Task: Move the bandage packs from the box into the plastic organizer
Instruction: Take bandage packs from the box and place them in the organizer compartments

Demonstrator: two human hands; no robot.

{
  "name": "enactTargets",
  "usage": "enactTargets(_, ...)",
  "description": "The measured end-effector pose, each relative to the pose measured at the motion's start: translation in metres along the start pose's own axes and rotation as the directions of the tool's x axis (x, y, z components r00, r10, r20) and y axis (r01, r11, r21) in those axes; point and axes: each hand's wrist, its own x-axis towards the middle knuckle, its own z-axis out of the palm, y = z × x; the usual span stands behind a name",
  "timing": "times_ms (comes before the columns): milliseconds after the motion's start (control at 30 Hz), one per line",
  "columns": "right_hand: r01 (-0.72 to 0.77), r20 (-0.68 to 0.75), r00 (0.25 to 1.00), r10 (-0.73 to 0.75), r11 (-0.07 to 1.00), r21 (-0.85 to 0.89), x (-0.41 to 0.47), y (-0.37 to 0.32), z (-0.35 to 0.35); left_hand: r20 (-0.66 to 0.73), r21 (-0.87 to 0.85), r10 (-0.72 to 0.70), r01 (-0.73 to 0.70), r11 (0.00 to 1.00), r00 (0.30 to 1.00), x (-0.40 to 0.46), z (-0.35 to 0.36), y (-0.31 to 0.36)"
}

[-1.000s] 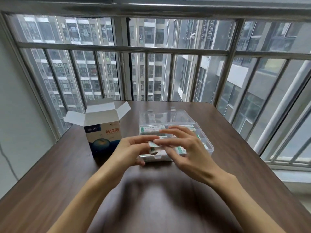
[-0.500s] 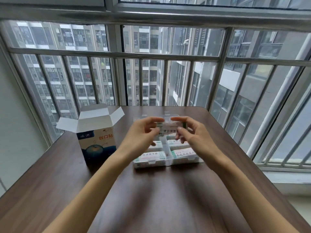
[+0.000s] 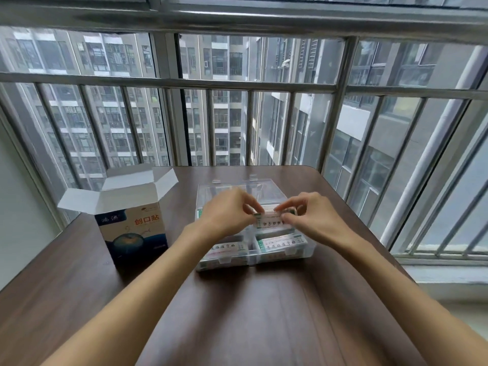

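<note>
A clear plastic organizer lies on the brown table, its lid folded back. Several white-and-green bandage packs fill its front compartments. My left hand and my right hand pinch the two ends of one bandage pack just over a middle compartment on the right side. The blue-and-cream cardboard box stands to the left of the organizer with its white flaps open; its inside is hidden.
The brown table ends just behind the organizer's lid, against a metal window railing. Its right edge runs close to the organizer. A grey sill lies to the right, below the table.
Both hands have carried the pack from the front of the organizer up and back, then lowered it toward a middle compartment. The camera has tilted upward.
</note>
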Motion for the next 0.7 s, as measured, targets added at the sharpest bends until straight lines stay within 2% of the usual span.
enactTargets(67, 0.034, 0.031, 0.999, -0.03, 0.989, -0.142, 0.001, 0.002, 0.0, -0.011, 0.083, 0.005, -0.004, 0.997, 1.0, -0.002, -0.001, 0.002)
enactTargets(267, 0.044, 0.172, 0.985, 0.002, 0.964, -0.262, 0.009, -0.007, -0.007, -0.006, 0.19, 0.043, -0.041, 0.981, 0.999, -0.003, -0.001, 0.009)
enactTargets(333, 0.002, 0.215, 0.975, 0.048, 0.974, -0.225, 0.012, -0.01, -0.011, 0.004, 0.217, 0.046, -0.046, 0.975, 0.999, -0.001, 0.0, 0.011)
enactTargets(400, -0.096, 0.199, 0.971, 0.13, 0.981, -0.17, 0.017, -0.009, -0.019, 0.014, 0.232, 0.042, -0.044, 0.972, 0.999, -0.001, 0.0, 0.012)
enactTargets(533, -0.186, 0.191, 0.946, 0.263, 0.92, -0.345, 0.027, -0.005, -0.027, 0.037, 0.258, 0.039, -0.048, 0.965, 0.999, 0.001, -0.001, 0.013)
enactTargets(700, -0.161, 0.301, 0.899, 0.317, 0.879, -0.448, 0.027, -0.012, -0.018, 0.048, 0.267, 0.039, -0.051, 0.962, 0.998, 0.003, 0.0, 0.014)
